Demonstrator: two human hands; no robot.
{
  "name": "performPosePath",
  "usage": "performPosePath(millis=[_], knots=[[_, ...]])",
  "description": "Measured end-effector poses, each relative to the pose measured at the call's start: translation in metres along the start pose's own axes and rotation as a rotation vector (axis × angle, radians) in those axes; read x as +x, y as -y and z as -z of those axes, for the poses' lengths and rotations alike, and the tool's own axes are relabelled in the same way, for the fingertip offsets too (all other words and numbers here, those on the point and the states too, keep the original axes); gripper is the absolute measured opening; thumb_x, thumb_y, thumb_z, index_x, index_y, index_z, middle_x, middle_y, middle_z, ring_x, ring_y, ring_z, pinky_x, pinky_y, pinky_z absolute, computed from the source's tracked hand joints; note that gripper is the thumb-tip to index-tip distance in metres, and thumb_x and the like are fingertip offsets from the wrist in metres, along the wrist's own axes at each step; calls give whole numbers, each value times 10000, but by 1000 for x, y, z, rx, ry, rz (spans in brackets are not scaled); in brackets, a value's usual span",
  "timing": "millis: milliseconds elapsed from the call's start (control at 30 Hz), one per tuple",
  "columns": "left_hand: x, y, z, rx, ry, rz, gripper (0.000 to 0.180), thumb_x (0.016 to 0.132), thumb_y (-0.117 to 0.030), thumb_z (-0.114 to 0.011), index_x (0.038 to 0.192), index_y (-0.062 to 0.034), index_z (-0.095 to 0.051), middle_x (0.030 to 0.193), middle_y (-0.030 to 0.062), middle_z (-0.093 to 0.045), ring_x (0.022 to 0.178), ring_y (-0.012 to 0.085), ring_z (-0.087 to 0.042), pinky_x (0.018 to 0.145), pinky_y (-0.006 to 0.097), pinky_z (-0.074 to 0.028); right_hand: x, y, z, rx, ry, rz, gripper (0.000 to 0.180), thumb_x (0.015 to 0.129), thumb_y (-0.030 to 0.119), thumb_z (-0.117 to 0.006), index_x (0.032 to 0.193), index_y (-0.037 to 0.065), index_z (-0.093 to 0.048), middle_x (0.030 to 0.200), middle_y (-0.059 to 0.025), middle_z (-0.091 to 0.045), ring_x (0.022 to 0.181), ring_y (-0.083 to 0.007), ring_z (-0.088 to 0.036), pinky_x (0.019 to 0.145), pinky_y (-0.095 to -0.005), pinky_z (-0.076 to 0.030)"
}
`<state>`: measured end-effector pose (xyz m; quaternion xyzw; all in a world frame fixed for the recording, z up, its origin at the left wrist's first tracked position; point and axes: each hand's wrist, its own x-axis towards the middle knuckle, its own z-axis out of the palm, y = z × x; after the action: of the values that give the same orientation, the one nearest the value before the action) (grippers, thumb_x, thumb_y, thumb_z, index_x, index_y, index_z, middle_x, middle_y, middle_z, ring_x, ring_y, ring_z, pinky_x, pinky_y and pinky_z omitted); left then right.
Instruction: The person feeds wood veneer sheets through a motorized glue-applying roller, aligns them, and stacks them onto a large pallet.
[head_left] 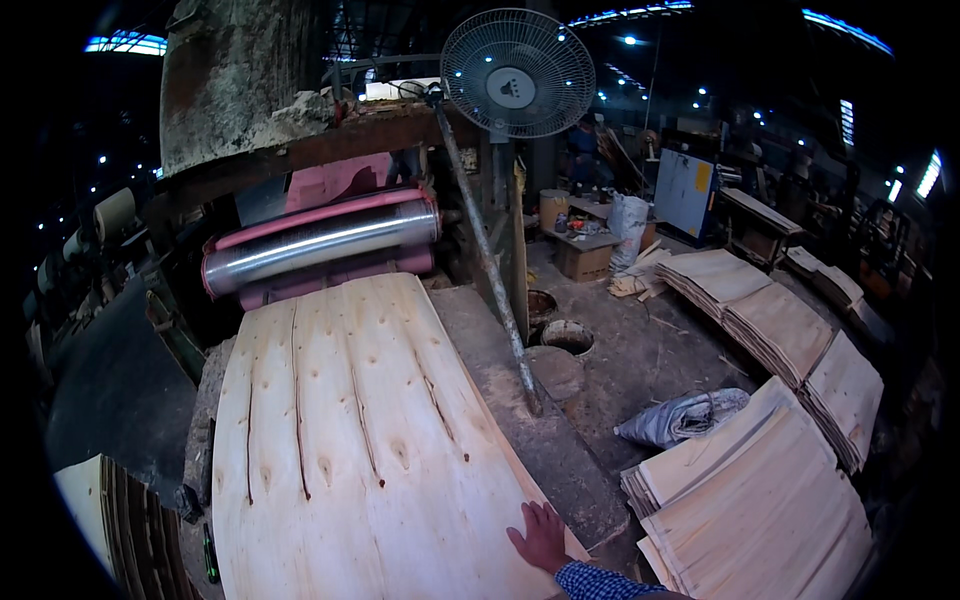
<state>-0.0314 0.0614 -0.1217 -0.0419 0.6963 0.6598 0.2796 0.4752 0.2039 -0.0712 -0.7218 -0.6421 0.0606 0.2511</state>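
My right hand rests on the right edge of a pale wood veneer sheet, fingers stretched out and a checked blue cuff behind it. The sheet has knots and several long dark splits running lengthwise. Its far end lies close against a shiny metal roller with pink-red coating along it; whether the sheet has entered beneath the roller is hard to tell. My left hand is out of the picture.
Stacks of veneer lie at the right, and more behind them. A slanted metal pole stands beside the sheet, below a fan. Buckets and a grey-white sack sit on the floor. Dark-edged sheets stand at lower left.
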Motion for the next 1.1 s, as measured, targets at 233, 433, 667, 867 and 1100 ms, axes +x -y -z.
performPosePath(millis=[233,433,667,867,1100], knots=[[55,25,30,588,-192,-59,1027,777,-746,-544,1401,36,-313,1260,246,-540,1080,361,-552,952,425,-432,2,3,1,12,28,-14,639,861,443,-592,1329,30,-452,1377,-223,-441,1295,-441,-353,1045,-564,-269],[82,55,26,290,-234,-83,978,785,-767,-501,1321,47,-418,1155,251,-593,985,362,-576,919,419,-437,0,0,0,4,13,-4,639,867,450,-581,1334,35,-448,1378,-218,-442,1299,-432,-354,1047,-559,-268],[129,74,54,314,-79,-59,1036,762,-796,-496,1342,56,-390,1150,248,-592,946,360,-578,879,403,-460,3,6,-1,12,14,4,643,866,456,-582,1335,35,-448,1376,-215,-444,1293,-430,-361,1045,-554,-272],[108,75,32,386,-271,-74,1031,767,-803,-476,1265,100,-464,1083,260,-612,883,321,-598,808,377,-483,1,-2,-2,-29,6,-2,644,868,455,-580,1338,37,-447,1379,-209,-444,1303,-424,-352,1048,-551,-272],[143,92,48,438,-271,-24,957,780,-799,-464,1056,104,-616,882,207,-657,731,291,-587,689,396,-490,2,2,1,-7,13,-13,640,861,451,-590,1325,30,-459,1370,-209,-457,1296,-424,-365,1052,-542,-275]])
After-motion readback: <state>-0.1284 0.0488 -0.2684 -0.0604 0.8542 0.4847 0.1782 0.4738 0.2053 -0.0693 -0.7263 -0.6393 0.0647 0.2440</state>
